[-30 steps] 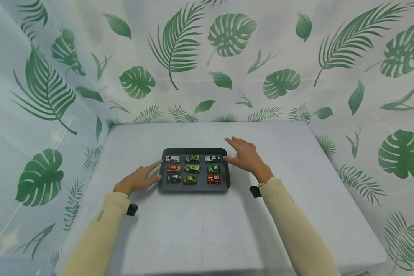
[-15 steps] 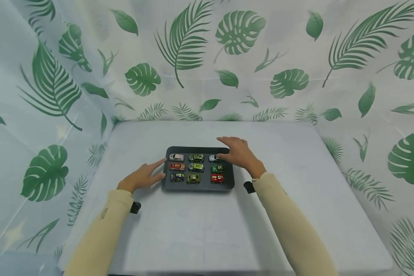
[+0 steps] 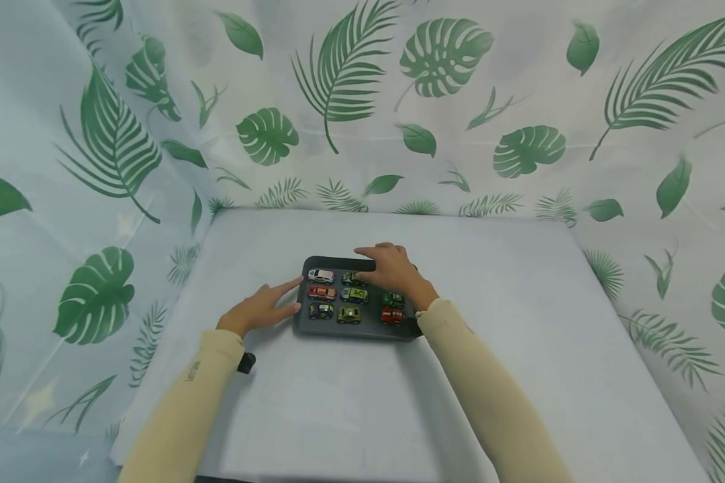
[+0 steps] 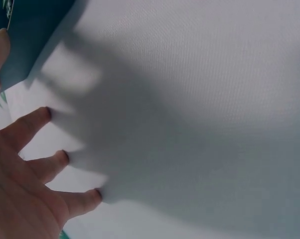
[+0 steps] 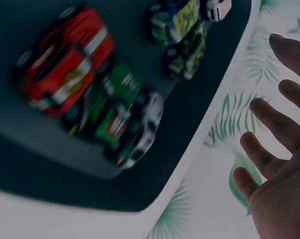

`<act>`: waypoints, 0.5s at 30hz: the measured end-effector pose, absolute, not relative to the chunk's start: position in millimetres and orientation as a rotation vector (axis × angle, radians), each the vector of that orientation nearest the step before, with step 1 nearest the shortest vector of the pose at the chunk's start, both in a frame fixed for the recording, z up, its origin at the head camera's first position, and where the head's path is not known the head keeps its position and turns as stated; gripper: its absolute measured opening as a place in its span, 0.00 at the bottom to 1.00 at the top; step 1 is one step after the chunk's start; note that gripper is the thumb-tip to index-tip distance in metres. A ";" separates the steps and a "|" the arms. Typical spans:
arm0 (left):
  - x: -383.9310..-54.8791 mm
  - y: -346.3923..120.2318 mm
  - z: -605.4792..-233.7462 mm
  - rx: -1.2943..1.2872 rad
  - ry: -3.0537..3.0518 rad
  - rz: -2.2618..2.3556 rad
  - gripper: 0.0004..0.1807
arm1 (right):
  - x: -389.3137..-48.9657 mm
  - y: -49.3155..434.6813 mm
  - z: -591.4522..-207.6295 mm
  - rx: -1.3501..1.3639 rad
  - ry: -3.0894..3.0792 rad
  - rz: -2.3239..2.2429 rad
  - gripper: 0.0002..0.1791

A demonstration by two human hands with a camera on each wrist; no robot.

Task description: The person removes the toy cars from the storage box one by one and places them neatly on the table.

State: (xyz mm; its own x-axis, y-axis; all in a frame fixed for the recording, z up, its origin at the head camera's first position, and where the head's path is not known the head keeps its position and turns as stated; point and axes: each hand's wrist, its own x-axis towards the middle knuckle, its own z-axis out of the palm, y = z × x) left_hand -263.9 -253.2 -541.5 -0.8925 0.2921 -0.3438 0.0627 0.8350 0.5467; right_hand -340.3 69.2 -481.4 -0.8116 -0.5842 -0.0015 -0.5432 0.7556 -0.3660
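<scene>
A dark grey tray (image 3: 329, 330) holds several small toy cars in rows. My left hand (image 3: 260, 308) rests at its left edge, with the index fingertip and thumb at the rim and the other fingers spread against the tablecloth. Over the tray's back right part hovers my right hand (image 3: 393, 272), its fingers extended and nothing in its grasp. Its thumb overlaps a camouflage-green car (image 3: 350, 278) in the head view. Underneath it, a white-and-black car (image 5: 149, 124) is hidden from the head view. A green car (image 3: 393, 299) and a red car (image 3: 391, 316) stand nearer the front.
In the tray's left column are a white car (image 3: 321, 276), an orange-red car (image 3: 322, 293) and a dark blue car (image 3: 321, 310). A lime car (image 3: 354, 295) and an olive car (image 3: 349, 314) share the middle column. A leaf-patterned curtain (image 3: 362, 134) surrounds the white-covered table (image 3: 326, 402).
My right hand has moved left from the tray's right edge, across the white-and-black car, toward the middle column. The left hand stays at the left rim. The head view has shifted slightly.
</scene>
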 end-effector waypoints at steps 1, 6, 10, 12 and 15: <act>-264.1 -252.3 -542.1 0.259 2.597 0.747 0.39 | -341.5 65.0 -482.7 -0.924 2.830 -0.524 0.33; -263.8 -250.5 -542.9 0.250 2.604 0.741 0.39 | -346.0 43.1 -487.7 -0.961 2.821 -0.488 0.31; -262.5 -251.7 -541.4 0.231 2.598 0.743 0.39 | -349.2 25.8 -493.0 -0.997 2.804 -0.499 0.29; -262.6 -252.3 -541.0 0.222 2.595 0.748 0.39 | -350.9 18.0 -495.7 -1.007 2.793 -0.505 0.28; -263.6 -251.6 -541.5 0.236 2.603 0.750 0.39 | -352.8 9.2 -499.2 -0.997 2.783 -0.496 0.26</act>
